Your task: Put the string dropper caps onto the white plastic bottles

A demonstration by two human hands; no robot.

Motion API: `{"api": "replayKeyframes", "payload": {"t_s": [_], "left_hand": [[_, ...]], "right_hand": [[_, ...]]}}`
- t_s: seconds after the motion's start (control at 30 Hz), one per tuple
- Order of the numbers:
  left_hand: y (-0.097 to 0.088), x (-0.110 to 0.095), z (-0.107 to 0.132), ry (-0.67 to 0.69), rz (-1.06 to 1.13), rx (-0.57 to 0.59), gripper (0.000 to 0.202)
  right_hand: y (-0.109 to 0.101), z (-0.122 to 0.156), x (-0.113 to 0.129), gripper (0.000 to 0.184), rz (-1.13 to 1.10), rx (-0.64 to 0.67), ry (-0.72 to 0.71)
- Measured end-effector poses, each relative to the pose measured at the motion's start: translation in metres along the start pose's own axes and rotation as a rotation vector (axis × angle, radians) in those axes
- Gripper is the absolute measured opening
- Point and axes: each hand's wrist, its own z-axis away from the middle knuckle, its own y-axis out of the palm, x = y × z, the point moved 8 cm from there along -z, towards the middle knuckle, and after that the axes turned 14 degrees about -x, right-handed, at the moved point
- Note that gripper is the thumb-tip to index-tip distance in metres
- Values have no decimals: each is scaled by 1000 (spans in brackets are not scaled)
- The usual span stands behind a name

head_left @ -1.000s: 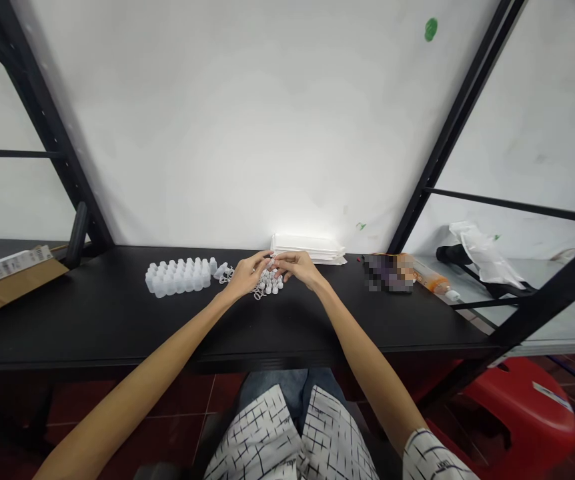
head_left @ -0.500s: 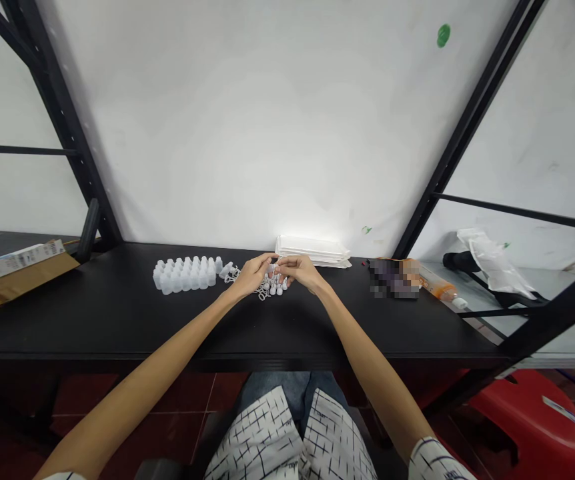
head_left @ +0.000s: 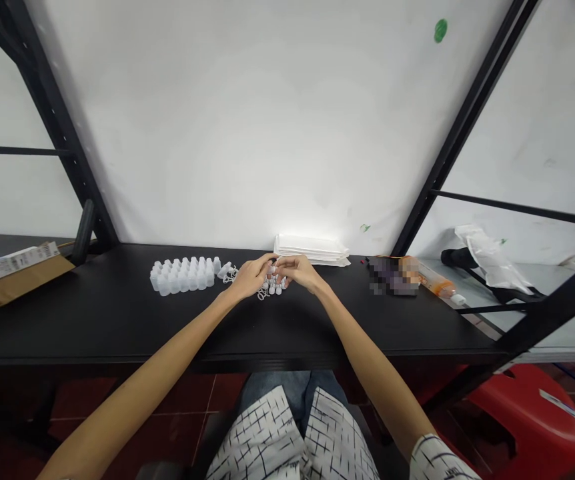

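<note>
My left hand (head_left: 251, 279) and my right hand (head_left: 299, 271) meet over the black table with their fingertips close together. Between them is a small white piece (head_left: 271, 269), pinched by the fingers of both hands; its exact kind is too small to make out. Just below the fingers lie several small white capped pieces (head_left: 276, 289) with thin looped cords (head_left: 262, 295), partly covered by the hands. More white cord (head_left: 230, 275) shows left of my left hand. Farther left, a block of translucent white small bottles (head_left: 182, 277) stands upright in rows.
Behind my hands, a stack of white flat packets (head_left: 312, 250) lies against the wall. To the right are a blurred dark item (head_left: 392, 277) and an orange-labelled plastic bottle (head_left: 435, 280) on its side. A cardboard box (head_left: 22, 277) sits left. Black frame posts (head_left: 460, 127) flank the table (head_left: 117, 313).
The view has shifted slightly. Both hands stay together around the small white piece, with barely any finger movement visible.
</note>
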Motion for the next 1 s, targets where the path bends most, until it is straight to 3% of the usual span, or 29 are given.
{"api": "replayKeyframes", "payload": {"t_s": [0.23,0.47,1.0], "left_hand": [[0,-2,1,19,-16,4,43],[-4,1,-4,21,63,-53,43],[-4,10,-6,20,237,-66,40]], "right_hand": [[-1,-1,3,36,25,-25,-60],[-16,-2,12,37,43,-164,-145],[-12,-3,10,38,-29,-126,-164]]}}
